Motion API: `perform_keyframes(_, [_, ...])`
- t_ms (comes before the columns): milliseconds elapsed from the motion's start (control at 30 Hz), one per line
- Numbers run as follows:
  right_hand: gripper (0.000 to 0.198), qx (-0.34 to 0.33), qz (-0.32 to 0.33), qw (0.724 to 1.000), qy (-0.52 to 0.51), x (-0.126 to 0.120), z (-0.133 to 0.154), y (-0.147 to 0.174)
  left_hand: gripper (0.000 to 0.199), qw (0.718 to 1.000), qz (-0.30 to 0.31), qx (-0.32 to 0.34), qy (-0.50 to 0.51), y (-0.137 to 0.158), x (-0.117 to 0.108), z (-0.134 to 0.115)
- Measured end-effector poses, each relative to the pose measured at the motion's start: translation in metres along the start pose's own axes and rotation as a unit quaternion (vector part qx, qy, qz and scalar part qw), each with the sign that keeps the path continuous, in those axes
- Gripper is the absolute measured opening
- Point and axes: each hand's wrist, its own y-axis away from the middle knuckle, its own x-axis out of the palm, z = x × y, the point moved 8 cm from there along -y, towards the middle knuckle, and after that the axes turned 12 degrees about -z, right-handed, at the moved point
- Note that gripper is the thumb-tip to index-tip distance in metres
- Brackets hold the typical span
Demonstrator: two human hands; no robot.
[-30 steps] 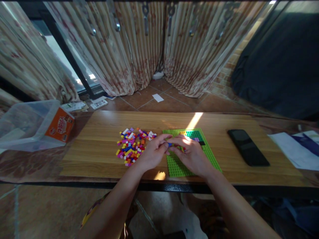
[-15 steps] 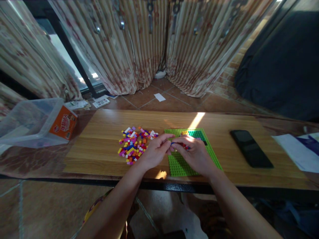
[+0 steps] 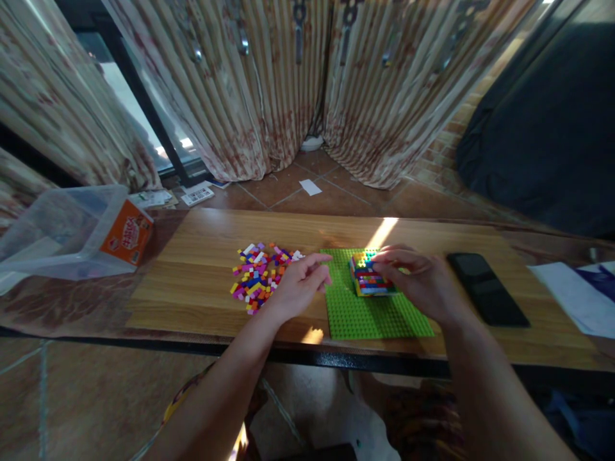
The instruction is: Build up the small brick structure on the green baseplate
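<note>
On the green studded baseplate (image 3: 350,320) stands a low block of multicoloured toy bricks (image 3: 369,282), in stacked rows. My right hand (image 3: 418,275) reaches over its right side from above, thumb and fingers pinched at the top of the block. A small toy brick seems to be in that pinch, mostly hidden by the fingers. My left hand (image 3: 300,288) hovers between the loose brick pile (image 3: 252,282) and the baseplate's left edge. Its thumb and forefinger are apart, and nothing shows between them.
A black phone (image 3: 487,288) lies right of the baseplate on the wooden board (image 3: 192,250). Far left stands a clear plastic box (image 3: 72,224) with an orange label. White papers (image 3: 567,294) lie at the right end. The table's dark front edge (image 3: 336,358) runs below my forearms.
My hands, together over the baseplate around a small blue brick, have separated. The right moved right onto the brick block, uncovering much of it; the left opened and stayed near its place.
</note>
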Motion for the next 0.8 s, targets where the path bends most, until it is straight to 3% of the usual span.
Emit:
perform_keyframes(100, [0.017,0.007,-0.007,0.999,0.053,-0.02,-0.021,-0.005,0.028,0.999,-0.035,-0.008,-0.008,-0.004,-0.014,0.003])
perform_keyframes(233, [0.016,0.005,0.01,0.997,0.08,-0.023,-0.036,-0.004,0.027,0.998,-0.064,-0.014,-0.003,-0.004,-0.024,0.005])
perform_keyframes(800, [0.016,-0.027,0.006,0.99,0.137,-0.017,-0.032,-0.002,0.026,0.997,-0.061,-0.031,-0.038,0.0,-0.025,0.0])
